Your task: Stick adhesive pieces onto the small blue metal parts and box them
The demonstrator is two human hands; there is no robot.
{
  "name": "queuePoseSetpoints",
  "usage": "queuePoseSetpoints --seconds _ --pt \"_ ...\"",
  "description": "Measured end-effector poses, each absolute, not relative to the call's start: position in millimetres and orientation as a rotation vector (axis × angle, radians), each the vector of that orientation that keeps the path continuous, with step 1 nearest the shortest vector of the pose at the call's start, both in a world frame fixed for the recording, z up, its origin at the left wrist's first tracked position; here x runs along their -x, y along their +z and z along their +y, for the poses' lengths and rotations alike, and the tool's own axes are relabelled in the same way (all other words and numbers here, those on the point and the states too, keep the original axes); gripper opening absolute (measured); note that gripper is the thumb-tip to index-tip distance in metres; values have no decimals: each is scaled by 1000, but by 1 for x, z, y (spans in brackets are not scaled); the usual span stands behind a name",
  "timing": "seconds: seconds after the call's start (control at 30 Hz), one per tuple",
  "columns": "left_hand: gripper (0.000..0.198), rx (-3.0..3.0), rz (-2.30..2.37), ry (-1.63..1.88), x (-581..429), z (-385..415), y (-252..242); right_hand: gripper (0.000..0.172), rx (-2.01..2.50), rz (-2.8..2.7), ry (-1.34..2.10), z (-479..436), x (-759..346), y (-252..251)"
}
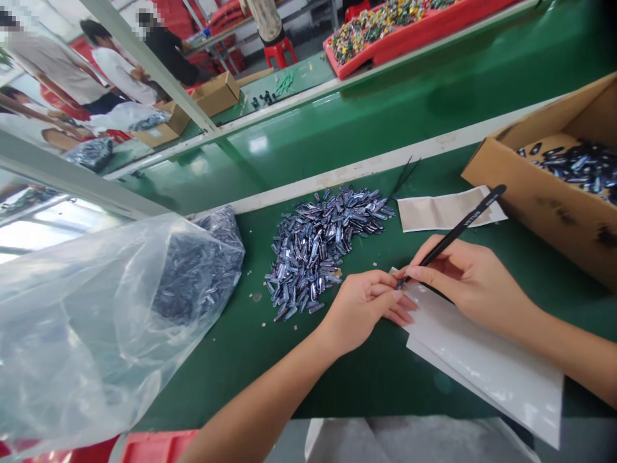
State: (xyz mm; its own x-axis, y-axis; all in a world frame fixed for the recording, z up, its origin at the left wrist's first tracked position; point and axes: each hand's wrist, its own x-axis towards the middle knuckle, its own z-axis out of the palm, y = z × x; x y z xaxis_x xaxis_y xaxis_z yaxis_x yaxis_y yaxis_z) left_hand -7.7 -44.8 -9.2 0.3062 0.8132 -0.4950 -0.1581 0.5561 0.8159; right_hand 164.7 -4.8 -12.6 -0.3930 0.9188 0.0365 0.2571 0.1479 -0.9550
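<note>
While the whole work surface is one broad green table (241, 379), the biggest thing upon it is one clear, crumpled plastic bag (96, 347) at the left, with dark pieces inside. At the right stands one open brown cardboard box (530, 199), which holds more dark shiny pieces. Next in size come the glossy white sheets (482, 347), two that I can count, overlapping under the right hand (463, 276). Between bag and hands lies one heap of slim, shiny blue-grey pieces (313, 251), too many to be counted. One flat beige strip (434, 215) lies beyond the right hand.

The right hand holds, like a pen, one pair of slim black tweezers (456, 233); its long axis goes from upper right down to lower left, and its tips meet the fingertips of the left hand (359, 305), at the far corner of the sheets. From these tips the heap lies to the left and somewhat farther away, so the left hand is the nearer one to it. The left thumb and fingers are close together, but whether they pinch a small piece, I cannot tell
</note>
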Motion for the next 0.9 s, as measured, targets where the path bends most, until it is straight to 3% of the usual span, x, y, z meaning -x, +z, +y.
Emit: queuePoseSetpoints --seconds 0.2,0.33,0.5,0.63,0.8,0.9 --pt "14 -739 1064 731 8 -45 -9 17 1149 -1802 1219 -6 -164 -13" --pt "18 -741 1026 734 11 -44 -6 7 1065 -1899 1069 -11 -166 -17" --pt "17 -759 1011 734 12 -41 2 21 791 -1903 946 -21 -168 -20" --pt "14 -836 1053 727 14 -42 2 22 826 -1751 1002 -24 -167 -15" --pt "13 -1275 1302 796 20 -24 13 5 1145 -1357 1295 -17 -162 -12" --pt "15 -1622 1362 891 -4 10 39 19 1123 -1174 1541 -10 -159 -16"
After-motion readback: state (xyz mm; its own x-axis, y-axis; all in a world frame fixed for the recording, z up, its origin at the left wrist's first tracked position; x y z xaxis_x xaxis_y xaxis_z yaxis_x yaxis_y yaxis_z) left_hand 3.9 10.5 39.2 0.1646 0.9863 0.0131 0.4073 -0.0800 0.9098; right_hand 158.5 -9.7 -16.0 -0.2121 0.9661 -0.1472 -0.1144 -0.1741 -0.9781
